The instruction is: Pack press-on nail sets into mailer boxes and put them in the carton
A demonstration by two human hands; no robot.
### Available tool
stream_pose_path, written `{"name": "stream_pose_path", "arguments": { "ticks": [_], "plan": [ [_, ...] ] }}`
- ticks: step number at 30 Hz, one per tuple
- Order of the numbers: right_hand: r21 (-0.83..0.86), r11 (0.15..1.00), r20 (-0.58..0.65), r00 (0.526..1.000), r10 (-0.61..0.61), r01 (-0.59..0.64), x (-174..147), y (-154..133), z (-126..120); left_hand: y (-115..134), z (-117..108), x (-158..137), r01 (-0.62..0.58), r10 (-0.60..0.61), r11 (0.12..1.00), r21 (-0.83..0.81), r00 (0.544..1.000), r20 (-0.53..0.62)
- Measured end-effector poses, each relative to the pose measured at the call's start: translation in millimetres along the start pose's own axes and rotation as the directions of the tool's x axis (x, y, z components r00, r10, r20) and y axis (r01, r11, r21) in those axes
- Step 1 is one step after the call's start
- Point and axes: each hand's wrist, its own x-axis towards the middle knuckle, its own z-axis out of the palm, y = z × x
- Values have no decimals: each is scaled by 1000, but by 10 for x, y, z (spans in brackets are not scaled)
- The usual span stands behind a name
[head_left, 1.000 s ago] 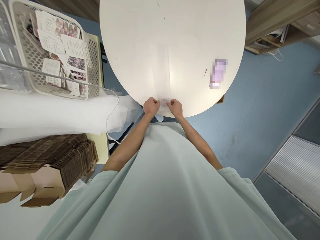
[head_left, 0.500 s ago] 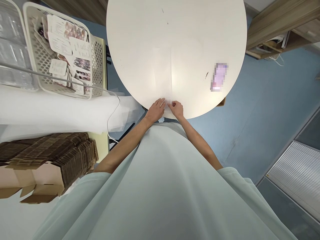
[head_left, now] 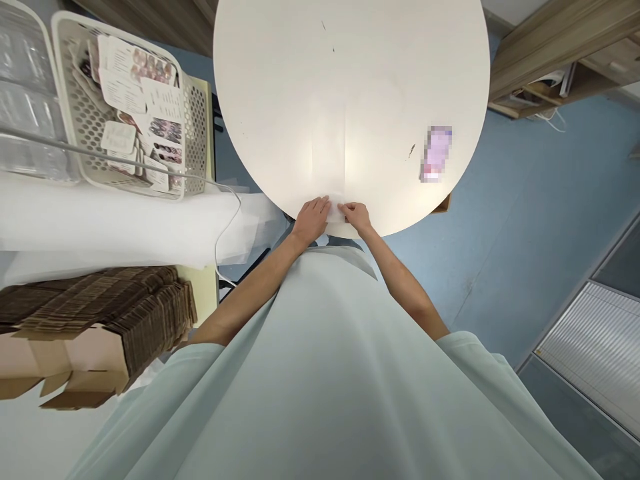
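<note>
A thin, translucent white sheet [head_left: 329,157] lies lengthwise on the round white table [head_left: 280,80], running from its middle to the near edge. Its near end looks folded over or doubled, though the pale material hardly stands out from the tabletop. My left hand [head_left: 313,220] rests on the left side of that near end with its fingers stretched out flat. At the right side, thumb and fingers of my right hand [head_left: 357,215] are pinched together on the sheet's edge.
A blurred purple phone-shaped object [head_left: 437,153] lies on the table's right. To the left stand a perforated basket [head_left: 195,127] of printed cards, white sheeting [head_left: 125,223] and stacked flat cardboard boxes [head_left: 150,313]. A cable [head_left: 220,233] hangs across the left side.
My right hand has shifted slightly right, away from the left, so more of the sheet's near end shows between them. The left hand has hardly moved.
</note>
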Motion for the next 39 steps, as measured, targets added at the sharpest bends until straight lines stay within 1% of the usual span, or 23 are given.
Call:
{"name": "stream_pose_path", "arguments": {
  "ticks": [1,3,5,6,7,9,12,14,17,20,23,25,28,30,36,38,39],
  "plan": [
    [-42,999,3,1000,-31,31,-30,-11,-35,10,-17,-1,7,-7,1000,-5,1000,-4],
    [-160,973,16,986,-166,166,-98,-31,-104,25,-57,-12,17,-17,1000,5,1000,-4],
    [-267,900,82,938,-336,345,-161,-40,-158,31,-99,-27,15,-15,1000,21,1000,6],
    [-297,861,139,911,-388,412,-184,-38,-177,29,-119,-33,11,-11,1000,23,1000,12],
    [-314,834,191,890,-413,454,-199,-31,-191,25,-138,-37,8,-9,1000,19,1000,16],
    [-317,817,245,874,-420,481,-207,-4,-210,11,-171,-36,11,-11,1000,-7,1000,23],
    [-246,854,229,884,-409,459,-165,48,-219,-14,-206,-13,65,-64,993,-102,998,14],
    [-170,890,193,900,-390,423,-114,64,-214,-26,-224,13,125,-128,975,-183,992,-3],
    [-90,932,150,930,-336,351,-25,33,-195,-42,-249,59,224,-240,935,-274,970,-26],
    [-64,950,103,949,-299,307,56,-48,-182,-68,-272,115,306,-341,889,-341,939,-46],
    [-80,955,65,958,-281,285,120,-136,-181,-101,-285,190,384,-432,841,-381,901,-46],
    [-105,959,51,965,-258,262,160,-183,-176,-114,-286,250,438,-491,809,-392,870,-40],
    [-130,968,25,977,-211,213,221,-235,-147,-112,-278,341,503,-564,777,-379,824,-62],
    [-138,975,4,984,-178,176,261,-260,-119,-106,-270,393,529,-591,768,-362,802,-82],
    [-159,985,-26,997,-73,68,332,-331,-74,-120,-246,493,553,-618,751,-362,781,-89],
    [-187,980,-28,997,-75,68,327,-360,-80,-122,-236,495,553,-632,737,-388,768,-106],
    [-215,972,-34,995,-99,90,319,-375,-84,-119,-232,487,544,-636,736,-402,760,-136]
  ]
}}
